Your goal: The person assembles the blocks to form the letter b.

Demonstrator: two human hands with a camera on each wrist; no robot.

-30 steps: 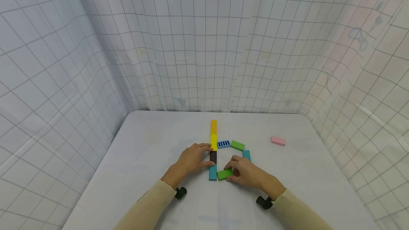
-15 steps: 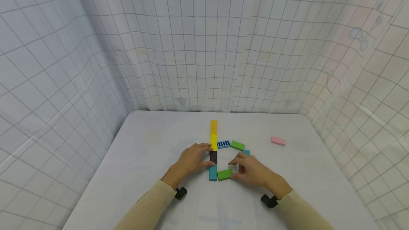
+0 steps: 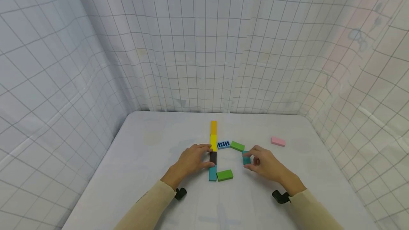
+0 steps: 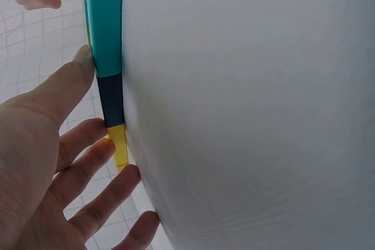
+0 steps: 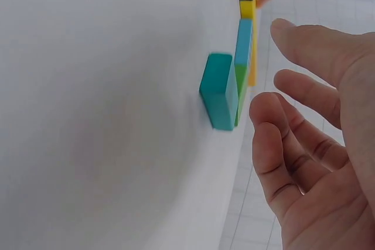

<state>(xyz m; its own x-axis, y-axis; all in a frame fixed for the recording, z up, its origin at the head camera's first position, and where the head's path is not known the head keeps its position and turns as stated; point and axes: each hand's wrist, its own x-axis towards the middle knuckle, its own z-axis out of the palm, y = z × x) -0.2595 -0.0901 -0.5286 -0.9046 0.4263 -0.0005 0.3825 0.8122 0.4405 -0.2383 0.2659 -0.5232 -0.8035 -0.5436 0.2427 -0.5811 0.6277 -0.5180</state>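
In the head view my left hand [image 3: 193, 159] rests along an upright row of blocks. Its thumb lies at the teal block [image 3: 212, 173], with fingertips at the yellow block [image 3: 213, 142] and a black block [image 3: 213, 158] between. In the left wrist view the left fingers [image 4: 91, 212] are spread and loosely bent. My right hand [image 3: 266, 164] hovers at another teal block [image 3: 246, 158], thumb and index finger apart near its two ends. The right wrist view shows that teal block [image 5: 220, 89] in front of the fingertips, with a gap between thumb and fingers.
An orange block [image 3: 213, 127] tops the row. A striped blue block [image 3: 223, 144] and a green block [image 3: 237, 146] reach right from it. Another green block [image 3: 225, 175] lies beside the row's near end. A pink block [image 3: 278, 141] sits apart at right. Gridded curtains [image 3: 211, 63] surround the white table [image 3: 153, 130].
My right hand has let go of the near green block and moved right and away from me to the teal block. The left hand has stayed in place.
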